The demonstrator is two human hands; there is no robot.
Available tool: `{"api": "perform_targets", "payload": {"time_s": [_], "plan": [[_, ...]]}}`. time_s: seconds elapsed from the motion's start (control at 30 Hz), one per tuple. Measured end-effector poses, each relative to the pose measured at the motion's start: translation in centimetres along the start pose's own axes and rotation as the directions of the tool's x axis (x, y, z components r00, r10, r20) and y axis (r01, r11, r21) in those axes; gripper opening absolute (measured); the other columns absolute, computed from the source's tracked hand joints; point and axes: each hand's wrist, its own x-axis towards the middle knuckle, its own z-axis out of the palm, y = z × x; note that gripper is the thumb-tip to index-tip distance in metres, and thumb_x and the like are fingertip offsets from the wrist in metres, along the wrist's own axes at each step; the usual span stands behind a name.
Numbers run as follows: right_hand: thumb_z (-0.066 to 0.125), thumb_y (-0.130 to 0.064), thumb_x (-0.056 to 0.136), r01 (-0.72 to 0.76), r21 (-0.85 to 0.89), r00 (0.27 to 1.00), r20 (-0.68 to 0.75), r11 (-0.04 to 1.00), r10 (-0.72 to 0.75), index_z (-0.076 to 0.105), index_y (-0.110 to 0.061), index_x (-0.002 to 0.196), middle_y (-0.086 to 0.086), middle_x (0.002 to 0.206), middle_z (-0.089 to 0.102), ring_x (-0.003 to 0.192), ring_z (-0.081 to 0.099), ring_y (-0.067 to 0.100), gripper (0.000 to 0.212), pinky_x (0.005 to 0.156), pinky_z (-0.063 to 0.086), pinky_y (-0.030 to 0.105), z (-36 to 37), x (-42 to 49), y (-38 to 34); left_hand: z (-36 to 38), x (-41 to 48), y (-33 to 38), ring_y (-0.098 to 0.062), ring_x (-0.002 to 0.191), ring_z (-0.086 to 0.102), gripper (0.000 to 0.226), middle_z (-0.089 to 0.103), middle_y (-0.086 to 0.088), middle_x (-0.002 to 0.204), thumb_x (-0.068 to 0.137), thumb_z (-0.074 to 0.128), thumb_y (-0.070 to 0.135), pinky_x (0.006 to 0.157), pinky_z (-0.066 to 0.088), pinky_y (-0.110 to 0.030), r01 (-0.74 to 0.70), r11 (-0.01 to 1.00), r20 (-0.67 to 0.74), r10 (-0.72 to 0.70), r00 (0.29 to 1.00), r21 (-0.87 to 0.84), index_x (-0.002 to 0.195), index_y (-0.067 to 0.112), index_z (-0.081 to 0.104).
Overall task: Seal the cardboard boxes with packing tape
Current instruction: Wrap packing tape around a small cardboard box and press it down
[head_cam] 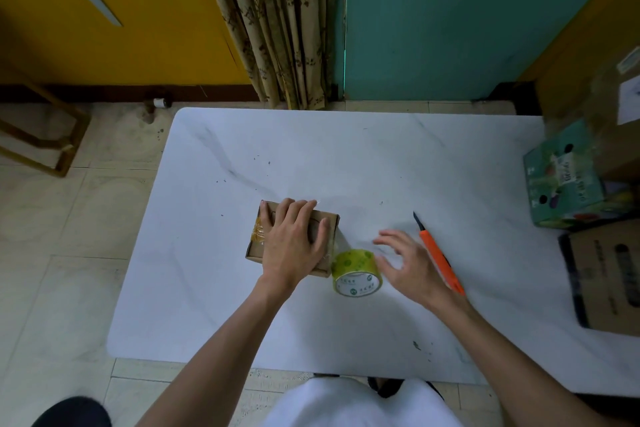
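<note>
1. Left hand (294, 243): flat on top of the small cardboard box (255, 247), palm down, fingers straight and spread. It presses the lid and grips nothing.
2. Right hand (412, 263): open, fingers splayed, motion-blurred. It sits just right of the tape roll (356, 272), between the roll and the orange utility knife (440, 256). Can't tell if the thumb touches the roll. It holds nothing.
3. Box: lies flat on the white marble-look table (346, 156), left of centre and nearer the person's edge. Most of its top is covered by the left hand.
4. Crinkled yellowish tape (258, 230) is stuck on the box's left end.
5. Tape roll: yellow-green with a white core, standing on edge and leaning, touching or just beside the box's near right corner. A shiny clear strip seems to bridge the box edge and the roll, but it isn't sharp enough to confirm.
6. Knife: lies on the table right of the right hand, blade extended and pointing away from the person.
7. Right table edge: a green printed carton (561, 184), with a brown carton (609, 281) nearer the person.
8. Beyond the table: floral curtain (277, 21), with a yellow wall left of it and a teal wall right.
</note>
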Motion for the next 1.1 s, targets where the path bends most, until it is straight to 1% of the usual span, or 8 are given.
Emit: {"api": "perform_targets", "payload": {"time_s": [0.13,0.27,0.37,0.5,0.67,0.77,0.93,1.1], "plan": [[0.077,-0.033,0.081,-0.236,0.150,0.857,0.498,0.960,0.133,0.058,-0.035,0.133,-0.013,0.143,0.044,0.131,0.042,0.008,0.055,0.110,0.037,0.034,-0.1,2.3,-3.8,-0.1,0.0,0.2,-0.021,0.119,0.055,0.044,0.069,0.003,0.118,0.097,0.047,0.046,0.118,0.020,-0.060,0.002,1.000,0.006,-0.002,1.000,-0.004,0.120,0.014,0.068],[0.081,-0.022,0.076,-0.345,0.188,0.758,0.633,0.920,0.155,0.068,-0.039,0.107,-0.009,0.109,0.067,0.102,0.064,0.011,0.037,0.084,0.055,0.027,-0.6,4.1,-5.1,-0.3,0.0,0.2,-0.021,0.118,0.054,0.045,0.069,0.003,0.117,0.097,0.047,0.045,0.118,0.021,-0.061,0.003,1.000,0.010,-0.003,1.000,-0.007,0.120,0.013,0.069],[0.081,-0.015,0.078,-0.400,0.181,0.707,0.685,0.899,0.176,0.071,-0.036,0.098,-0.007,0.105,0.069,0.102,0.064,0.011,0.030,0.086,0.054,0.029,-0.2,4.2,-5.0,-0.3,0.0,0.2,-0.021,0.118,0.054,0.044,0.069,0.003,0.117,0.097,0.047,0.046,0.118,0.021,-0.061,0.005,1.000,0.014,-0.005,1.000,-0.006,0.120,0.014,0.069],[0.079,-0.020,0.081,-0.421,0.204,0.690,0.704,0.884,0.166,0.078,-0.031,0.101,-0.009,0.106,0.073,0.105,0.067,0.011,0.022,0.096,0.054,0.033,0.4,3.6,-4.6,-0.2,0.0,0.2,-0.021,0.117,0.054,0.040,0.069,0.004,0.116,0.097,0.052,0.043,0.119,0.020,-0.060,-0.006,1.000,-0.010,0.006,1.000,-0.006,0.119,0.014,0.069],[0.072,-0.027,0.090,-0.509,0.288,0.723,0.654,0.812,0.221,0.078,-0.021,0.103,-0.006,0.099,0.076,0.095,0.071,0.010,0.016,0.083,0.055,0.023,0.1,2.7,-4.7,-0.1,-0.1,0.0,-0.020,0.117,0.053,0.041,0.069,0.004,0.116,0.097,0.051,0.044,0.118,0.021,-0.060,-0.004,1.000,-0.011,0.004,1.000,-0.005,0.119,0.014,0.069],[0.074,-0.026,0.088,-0.541,0.312,0.746,0.607,0.781,0.275,0.079,-0.017,0.098,0.000,0.092,0.077,0.088,0.073,0.014,0.014,0.083,0.058,0.028,0.1,2.2,-5.0,-0.1,0.0,0.1,-0.020,0.116,0.054,0.041,0.069,0.004,0.115,0.097,0.051,0.044,0.118,0.021,-0.060,-0.005,1.000,-0.020,0.004,1.000,-0.016,0.118,0.014,0.069],[0.068,-0.022,0.087,-0.575,0.250,0.754,0.531,0.779,0.386,0.077,-0.012,0.087,0.007,0.076,0.076,0.055,0.064,0.012,0.014,0.065,0.053,0.028,0.4,1.3,-6.2,0.0,-0.1,0.0,-0.021,0.117,0.056,0.040,0.069,0.004,0.116,0.097,0.052,0.042,0.118,0.021,-0.060,-0.013,1.000,-0.033,0.012,0.999,-0.018,0.118,0.013,0.069],[0.074,-0.021,0.084,-0.668,0.295,0.712,0.518,0.683,0.474,0.077,-0.007,0.088,0.012,0.074,0.075,0.059,0.069,0.018,0.015,0.067,0.059,0.031,0.9,1.1,-6.9,0.1,0.0,0.1,-0.022,0.118,0.056,0.043,0.069,0.003,0.116,0.098,0.049,0.044,0.120,0.020,-0.059,-0.033,0.999,-0.014,0.033,0.999,-0.012,0.119,0.012,0.069]]}}
